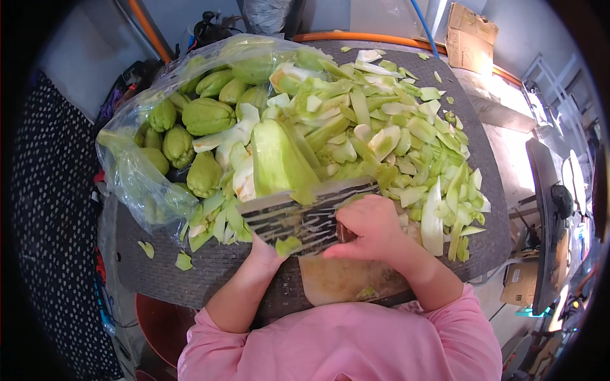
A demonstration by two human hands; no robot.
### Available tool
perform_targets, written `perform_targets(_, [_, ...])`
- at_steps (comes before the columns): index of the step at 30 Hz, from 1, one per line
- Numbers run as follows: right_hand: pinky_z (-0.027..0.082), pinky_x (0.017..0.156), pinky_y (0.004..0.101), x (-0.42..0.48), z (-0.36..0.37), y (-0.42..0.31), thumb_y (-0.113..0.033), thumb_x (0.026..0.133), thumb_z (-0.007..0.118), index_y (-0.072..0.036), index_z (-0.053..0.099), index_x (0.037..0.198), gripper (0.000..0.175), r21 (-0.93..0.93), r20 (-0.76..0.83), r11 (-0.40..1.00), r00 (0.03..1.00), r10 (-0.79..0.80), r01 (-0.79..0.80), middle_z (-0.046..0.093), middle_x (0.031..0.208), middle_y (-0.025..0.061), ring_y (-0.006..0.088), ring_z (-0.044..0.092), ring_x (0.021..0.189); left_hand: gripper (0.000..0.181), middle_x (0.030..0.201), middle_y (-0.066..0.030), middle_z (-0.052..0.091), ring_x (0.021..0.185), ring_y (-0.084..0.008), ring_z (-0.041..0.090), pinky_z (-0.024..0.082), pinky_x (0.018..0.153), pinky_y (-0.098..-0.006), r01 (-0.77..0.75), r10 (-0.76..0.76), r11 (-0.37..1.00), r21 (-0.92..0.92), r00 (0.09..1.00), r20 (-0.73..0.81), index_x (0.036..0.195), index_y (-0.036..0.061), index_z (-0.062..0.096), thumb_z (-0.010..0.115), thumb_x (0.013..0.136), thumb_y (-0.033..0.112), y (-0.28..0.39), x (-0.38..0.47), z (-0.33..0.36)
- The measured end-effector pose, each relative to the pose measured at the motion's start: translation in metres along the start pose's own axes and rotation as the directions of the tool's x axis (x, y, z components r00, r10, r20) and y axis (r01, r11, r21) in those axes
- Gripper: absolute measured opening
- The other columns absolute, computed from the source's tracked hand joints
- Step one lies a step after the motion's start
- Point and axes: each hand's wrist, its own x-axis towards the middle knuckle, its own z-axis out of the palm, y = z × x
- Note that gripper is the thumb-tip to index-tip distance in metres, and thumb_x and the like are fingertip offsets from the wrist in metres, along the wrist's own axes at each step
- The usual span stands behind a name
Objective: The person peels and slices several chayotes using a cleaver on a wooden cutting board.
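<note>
My right hand (369, 231) grips the dark handle of a wide-bladed cleaver (290, 221), its blade wet and dotted with green scraps. The blade lies across the near end of a large pale-green peeled chayote (279, 159). Behind the blade, my left hand (267, 250) is mostly hidden, with only the wrist and heel of the palm showing; its fingers cannot be seen. A heap of green peelings and cut pieces (381, 128) spreads beyond and to the right. Several unpeeled chayotes (208, 115) fill an opened clear plastic bag (128, 181) at the left.
Below my right forearm a worn cutting board (350, 281) rests on the dark woven-pattern table (157, 276). A red bucket (164, 324) stands under the table's near left edge. Cardboard boxes (469, 43) and an orange hose (362, 36) lie beyond the table.
</note>
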Motion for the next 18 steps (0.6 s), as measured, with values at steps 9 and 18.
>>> perform_targets(9, [0.042, 0.048, 0.0375, 0.003, -0.009, 0.045, -0.053, 0.075, 0.073, -0.006, 0.056, 0.063, 0.051, 0.039, -0.266, 0.851, 0.815, 0.514, -0.524, 0.055, 0.055, 0.0080, 0.0284, 0.057, 0.051, 0.099, 0.129, -0.0152, 0.051, 0.107, -0.0312, 0.059, 0.053, 0.083, -0.0451, -0.008, -0.063, 0.980, 0.198, 0.936, 0.345, 0.141, 0.0067, 0.036, 0.048, 0.074, 0.079, 0.010, -0.021, 0.060])
perform_targets(18, [0.043, 0.049, 0.0352, -0.003, -0.012, -0.021, -0.057, 0.071, 0.074, -0.011, 0.050, 0.059, 0.053, 0.087, 0.001, 0.996, 0.999, 0.037, -0.037, 0.052, 0.054, 0.0033, 0.0243, 0.055, 0.050, 0.068, 0.143, -0.0129, 0.043, 0.126, -0.0274, 0.047, 0.040, 0.107, -0.0428, 0.278, -0.266, 0.960, -0.021, 0.937, 0.227, 0.143, 0.0075, 0.038, 0.045, 0.094, 0.055, -0.004, -0.003, -0.009])
